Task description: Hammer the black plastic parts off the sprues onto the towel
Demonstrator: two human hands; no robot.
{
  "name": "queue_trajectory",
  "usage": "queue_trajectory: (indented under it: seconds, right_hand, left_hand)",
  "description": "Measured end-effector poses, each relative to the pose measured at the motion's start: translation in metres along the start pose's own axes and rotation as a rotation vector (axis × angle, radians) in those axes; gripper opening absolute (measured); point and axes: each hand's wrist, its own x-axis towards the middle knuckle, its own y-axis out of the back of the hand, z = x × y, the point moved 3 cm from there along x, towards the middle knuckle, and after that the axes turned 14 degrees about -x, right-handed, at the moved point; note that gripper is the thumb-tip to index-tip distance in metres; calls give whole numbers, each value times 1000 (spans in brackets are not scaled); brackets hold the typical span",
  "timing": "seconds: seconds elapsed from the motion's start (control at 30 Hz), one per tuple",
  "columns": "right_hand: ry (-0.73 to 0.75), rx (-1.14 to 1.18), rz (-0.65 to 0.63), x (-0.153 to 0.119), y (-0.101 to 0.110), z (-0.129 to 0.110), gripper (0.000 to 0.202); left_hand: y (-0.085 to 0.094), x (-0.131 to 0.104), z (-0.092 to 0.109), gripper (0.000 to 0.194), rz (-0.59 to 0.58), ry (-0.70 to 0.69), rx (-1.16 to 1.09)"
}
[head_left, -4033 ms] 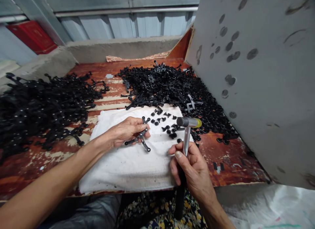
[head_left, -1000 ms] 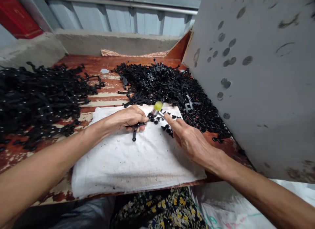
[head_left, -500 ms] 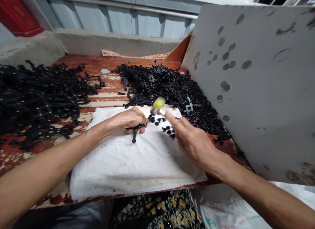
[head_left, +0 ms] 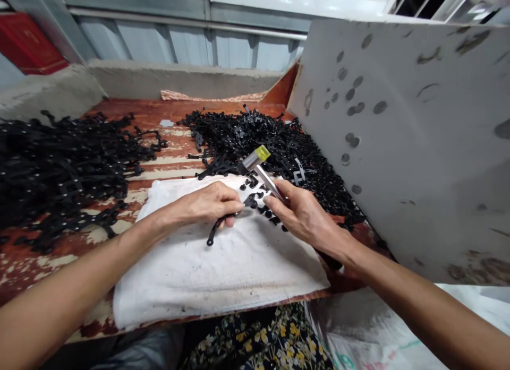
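Observation:
My left hand (head_left: 217, 203) pinches a thin black part (head_left: 214, 233) with a round, holed end that sticks out below the fingers; the rest of it is partly hidden by the hand. In my right hand (head_left: 300, 213) is a small mallet (head_left: 255, 158) with a metal shaft, a yellow face and a dark opposite face. Its head is raised above the cloth, apart from the part. Several small round black pieces (head_left: 272, 215) lie between the hands on a folded white cloth (head_left: 207, 274).
Black parts are heaped at the left (head_left: 59, 163) and behind the cloth (head_left: 263, 131). A grey stained panel (head_left: 418, 163) stands along the right side. The worn red-brown table (head_left: 159, 160) ends at a low concrete ledge (head_left: 179, 78) at the back.
The mallet, blurred before, now shows sharply, its head turned and slightly higher. The black part's free end has swung down and left. The view has shifted a little.

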Motion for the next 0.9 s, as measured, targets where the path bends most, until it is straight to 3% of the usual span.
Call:
queue_trajectory:
  seconds: [0.1,0.17,0.3,0.47,0.57,0.6,0.63,0.67,0.77,0.83,0.9]
  right_hand:
    - [-64,123,-102,2,-7,-1,16]
    - [-108,211,-152,-2,-12,0,18]
    - [-199,369,-205,-13,-20,-1,15]
    - [-262,509,-177,-19,-28,-2,14]
    - [-289,568,-133,-22,-27,-3,15]
    - [-296,585,-121,-22,-26,-4,15]
    - [-300,601,-114,-23,-25,-4,16]
    - [-303,616,-112,-24,-24,-5,17]
    - [-309,646,-127,-26,-25,-7,18]
    - [-312,659,-136,-27,-27,-7,19]
    - [-313,668,-132,-27,-28,-6,18]
  left_hand:
    - [-14,-12,10,29,-111,-99,93]
    - [-21,-19,11,30,-100,-144,153]
    - [-28,-31,1,24,169,-174,167]
    - [-30,-41,-16,23,443,-213,12]
    - [-15,-51,-21,52,760,-252,-118]
    - [-11,-53,-23,58,790,-213,-205]
    - [-9,-54,-25,60,740,-141,-313]
    - [-10,-52,-28,60,616,-48,-429]
    - [-22,-49,-30,55,157,192,-701]
    - [-27,-47,-29,49,36,234,-813]
    - [-30,-43,-29,43,32,220,-902]
